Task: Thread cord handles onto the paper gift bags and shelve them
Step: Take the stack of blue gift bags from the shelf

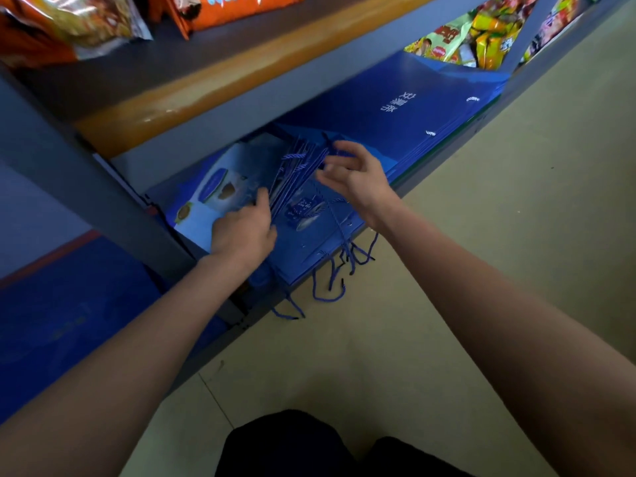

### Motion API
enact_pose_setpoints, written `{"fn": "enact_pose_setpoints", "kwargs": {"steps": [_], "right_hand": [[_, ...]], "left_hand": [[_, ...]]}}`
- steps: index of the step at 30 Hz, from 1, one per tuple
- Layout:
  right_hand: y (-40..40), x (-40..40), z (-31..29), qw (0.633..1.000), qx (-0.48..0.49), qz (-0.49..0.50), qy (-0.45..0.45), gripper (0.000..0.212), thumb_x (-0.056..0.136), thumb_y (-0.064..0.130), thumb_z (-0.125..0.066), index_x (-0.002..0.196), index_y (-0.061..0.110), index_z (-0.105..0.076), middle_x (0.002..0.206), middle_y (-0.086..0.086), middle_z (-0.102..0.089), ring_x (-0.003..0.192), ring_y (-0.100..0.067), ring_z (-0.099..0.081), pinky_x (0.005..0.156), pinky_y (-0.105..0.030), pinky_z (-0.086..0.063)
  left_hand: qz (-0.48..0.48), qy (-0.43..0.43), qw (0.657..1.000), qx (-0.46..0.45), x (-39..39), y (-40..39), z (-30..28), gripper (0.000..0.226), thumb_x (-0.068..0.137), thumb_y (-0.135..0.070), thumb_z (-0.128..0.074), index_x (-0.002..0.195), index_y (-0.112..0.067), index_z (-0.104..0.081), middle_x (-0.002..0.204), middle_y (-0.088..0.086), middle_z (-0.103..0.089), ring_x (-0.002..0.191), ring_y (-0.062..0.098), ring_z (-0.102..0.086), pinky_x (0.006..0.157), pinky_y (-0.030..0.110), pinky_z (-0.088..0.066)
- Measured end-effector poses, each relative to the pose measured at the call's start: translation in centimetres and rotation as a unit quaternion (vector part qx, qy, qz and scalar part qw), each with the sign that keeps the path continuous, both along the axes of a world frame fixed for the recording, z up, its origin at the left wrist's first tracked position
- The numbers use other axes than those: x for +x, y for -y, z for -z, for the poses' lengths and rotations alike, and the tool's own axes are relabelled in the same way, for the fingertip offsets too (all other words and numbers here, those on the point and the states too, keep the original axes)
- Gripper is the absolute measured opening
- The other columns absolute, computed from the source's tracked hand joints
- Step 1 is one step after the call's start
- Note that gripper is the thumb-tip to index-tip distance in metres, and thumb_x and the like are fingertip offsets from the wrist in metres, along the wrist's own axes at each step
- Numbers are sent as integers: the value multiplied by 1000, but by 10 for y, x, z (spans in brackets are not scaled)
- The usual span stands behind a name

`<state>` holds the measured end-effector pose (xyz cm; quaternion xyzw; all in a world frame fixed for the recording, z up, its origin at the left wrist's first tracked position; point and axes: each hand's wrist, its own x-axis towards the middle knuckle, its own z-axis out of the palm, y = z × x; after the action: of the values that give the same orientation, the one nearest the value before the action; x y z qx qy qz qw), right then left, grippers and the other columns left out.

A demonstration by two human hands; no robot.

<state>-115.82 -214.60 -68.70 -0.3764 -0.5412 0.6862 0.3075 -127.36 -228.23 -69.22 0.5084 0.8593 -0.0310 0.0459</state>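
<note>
Blue paper gift bags (309, 242) lie flat on the low shelf (516, 87) at twelve o'clock. Your left hand (242, 232) grips the cord bundle (296, 173); your right hand (358, 173) hovers with loosely spread fingers at one o'clock.

Orange snack packets (223, 10) lie on the upper grey shelf board with its orange front rail (220, 80); green and yellow snack packets (481, 36) farther right; beige floor (516, 235) below.
</note>
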Motion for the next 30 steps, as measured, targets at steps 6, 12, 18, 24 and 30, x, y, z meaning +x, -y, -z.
{"fn": "enact_pose_setpoints", "kwargs": {"steps": [6,12,18,24,30], "right_hand": [[-29,37,47,905,158,-54,392,55,95,14,-53,145,12,-30,147,-11,-36,131,-30,-39,105,-34,-34],[-30,29,51,897,161,-48,409,42,93,11,-53,135,8,-46,137,-14,-48,124,-28,-46,97,-29,-38],[-21,13,27,957,93,8,275,34,91,2,-52,125,5,-56,119,-11,-59,108,-26,-56,89,-28,-45],[-9,7,-15,994,-74,-85,-5,31,93,0,-49,119,16,-51,112,-5,-57,91,-22,-66,99,-36,-42],[-23,14,-5,999,-24,-7,37,32,93,-8,-41,121,2,-53,110,-12,-62,96,-22,-63,93,-31,-51]], "left_hand": [[49,-58,996,53,-15,-5,-22,77,95,-12,-43,147,-34,10,93,9,-51,56,20,-33,44,26,-17],[90,-94,989,-70,-17,-7,-19,51,97,-12,-41,141,-37,-35,155,1,-14,104,29,-57,61,29,-33],[92,-83,990,-59,-2,-3,9,54,98,-44,-35,147,-30,-18,158,1,0,124,32,-43,88,40,-42],[57,-81,995,-31,-7,3,9,70,94,-43,-47,149,-29,-7,157,7,2,128,38,-34,101,47,-33],[66,-82,994,3,-20,0,1,71,91,-5,-48,148,-32,-15,156,9,-9,108,37,-52,71,37,-42]]}}
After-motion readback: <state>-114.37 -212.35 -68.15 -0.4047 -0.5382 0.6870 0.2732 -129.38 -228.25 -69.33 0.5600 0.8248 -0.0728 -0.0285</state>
